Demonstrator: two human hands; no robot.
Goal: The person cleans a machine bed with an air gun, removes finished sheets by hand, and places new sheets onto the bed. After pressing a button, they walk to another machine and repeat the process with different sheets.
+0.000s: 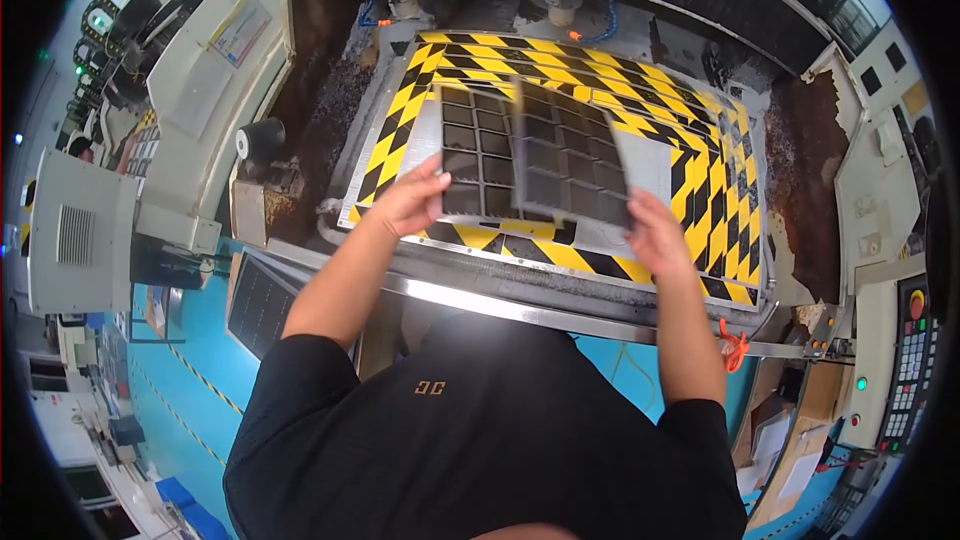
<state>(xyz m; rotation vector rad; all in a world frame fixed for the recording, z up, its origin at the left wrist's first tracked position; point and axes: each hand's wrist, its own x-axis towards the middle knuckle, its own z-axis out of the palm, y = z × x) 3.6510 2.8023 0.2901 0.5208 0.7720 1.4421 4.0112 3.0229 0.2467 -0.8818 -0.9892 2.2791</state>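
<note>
Inside a rusty machine [325, 70], over its striped plate [735, 240], I have two dark grid panels [478, 152] overlapping in view, left grip [412, 202] pinching one's outer edge, right grip [655, 233] the other's; I'd hold both steady lest edges scrape.

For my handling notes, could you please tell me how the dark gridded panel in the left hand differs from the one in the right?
The left panel looks sharper; the right panel is more blurred. The left panel's grid lines show paler than the right panel's. The right panel appears wider in this view than the left panel. Both are dark, gridded and held above the striped plate.
</note>
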